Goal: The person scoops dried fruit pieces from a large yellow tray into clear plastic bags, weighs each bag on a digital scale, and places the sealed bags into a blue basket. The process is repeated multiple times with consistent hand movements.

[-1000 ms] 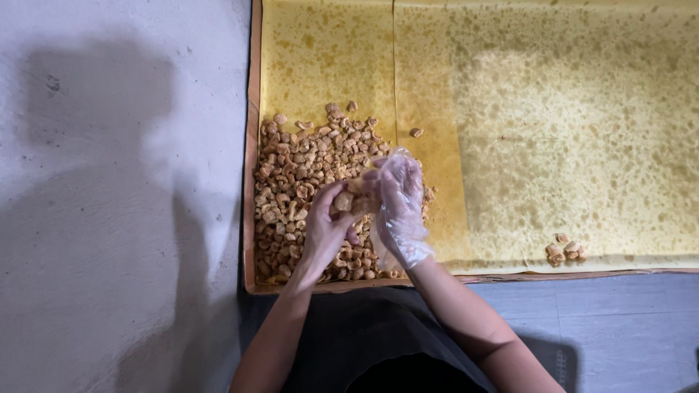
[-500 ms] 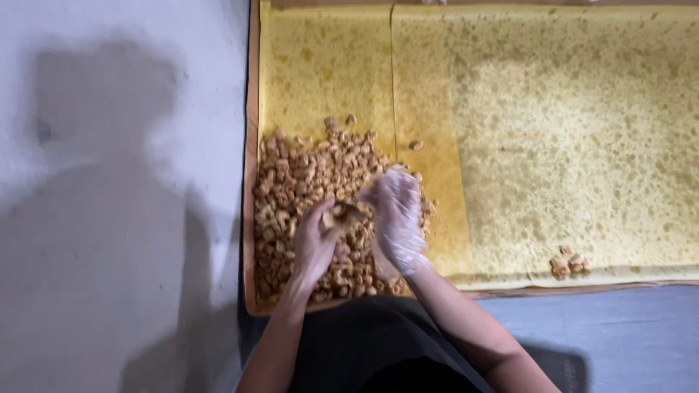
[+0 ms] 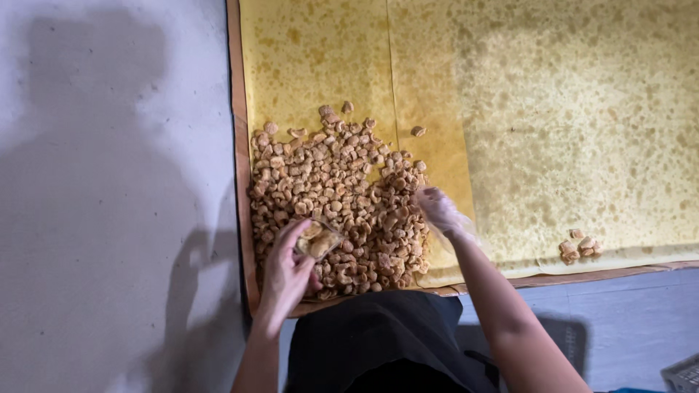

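Note:
A heap of small golden-brown fried snack pieces (image 3: 335, 189) lies on yellow, oil-stained paper (image 3: 568, 124) spread over a brown tray (image 3: 239, 167). My left hand (image 3: 285, 275), bare, holds a small clear bag of pieces (image 3: 317, 240) at the heap's near edge. My right hand (image 3: 441, 212), in a thin clear plastic glove, rests on the right side of the heap with its fingers curled among the pieces.
A small separate cluster of pieces (image 3: 579, 247) sits near the paper's front right edge. One stray piece (image 3: 418, 132) lies beyond the heap. Grey floor (image 3: 109, 182) runs along the left. A grey crate corner (image 3: 683, 375) shows at bottom right.
My two hands were together over the heap's middle. They have separated: the left drew back toward me with the small bag, the right moved to the heap's right side.

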